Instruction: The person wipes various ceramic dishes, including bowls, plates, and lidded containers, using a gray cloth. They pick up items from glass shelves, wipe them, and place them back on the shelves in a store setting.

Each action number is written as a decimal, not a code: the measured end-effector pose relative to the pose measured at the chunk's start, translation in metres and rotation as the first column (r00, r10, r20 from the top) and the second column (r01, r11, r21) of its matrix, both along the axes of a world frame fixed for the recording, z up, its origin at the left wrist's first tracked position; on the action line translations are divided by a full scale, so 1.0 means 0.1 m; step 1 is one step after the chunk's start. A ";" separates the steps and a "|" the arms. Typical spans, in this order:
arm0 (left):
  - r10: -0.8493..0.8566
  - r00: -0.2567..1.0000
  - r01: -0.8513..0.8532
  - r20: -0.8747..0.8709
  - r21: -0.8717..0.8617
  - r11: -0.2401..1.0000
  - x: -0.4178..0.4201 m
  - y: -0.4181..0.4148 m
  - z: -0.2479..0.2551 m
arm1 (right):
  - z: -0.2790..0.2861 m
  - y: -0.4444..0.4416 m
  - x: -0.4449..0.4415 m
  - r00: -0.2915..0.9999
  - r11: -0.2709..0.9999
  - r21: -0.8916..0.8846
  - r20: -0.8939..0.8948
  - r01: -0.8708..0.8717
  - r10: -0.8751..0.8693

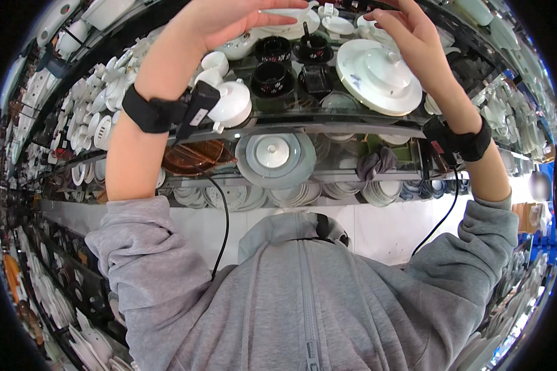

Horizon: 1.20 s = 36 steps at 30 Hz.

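Note:
At the top of the view my left hand (246, 18) reaches over the display shelf, fingers stretched and apart, with nothing seen in it. Its fingertips lie above a large white plate (310, 22). My right hand (415, 35) is raised opposite, thumb and fingers spread, holding nothing that I can see. Both hands are partly cut off by the upper edge. Below the right hand stands a lidded white porcelain dish (380, 74) on a wide plate. Between the arms are black floral cups (270, 76) on saucers. A white lidded pot (232, 103) stands near my left wrist.
A lower glass shelf bears a brown leaf-shaped dish (197, 157), a ribbed glass plate (301, 169) and a crumpled dark cloth (376, 163). Stacked plates (292, 195) sit beneath. Crowded white crockery (104, 92) fills the left side. Black cables (226, 218) hang from both wrist straps.

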<state>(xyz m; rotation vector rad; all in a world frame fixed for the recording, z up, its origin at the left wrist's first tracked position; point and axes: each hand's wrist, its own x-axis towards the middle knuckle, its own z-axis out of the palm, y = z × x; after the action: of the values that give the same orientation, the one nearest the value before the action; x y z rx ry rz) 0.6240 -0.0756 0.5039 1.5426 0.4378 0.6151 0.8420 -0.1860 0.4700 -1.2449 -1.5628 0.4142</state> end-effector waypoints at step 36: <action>0.395 0.859 -0.424 -0.327 -0.021 0.905 -1.96 -1.54 -3.07 | -2.53 -0.60 -1.64 0.790 0.779 -0.292 0.108 -0.555 0.603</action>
<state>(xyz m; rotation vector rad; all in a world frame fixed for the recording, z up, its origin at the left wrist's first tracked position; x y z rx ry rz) 0.4279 -0.2291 0.1968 1.4699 1.0486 0.6633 0.6779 -0.2457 0.2174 -0.9721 -2.1209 0.9332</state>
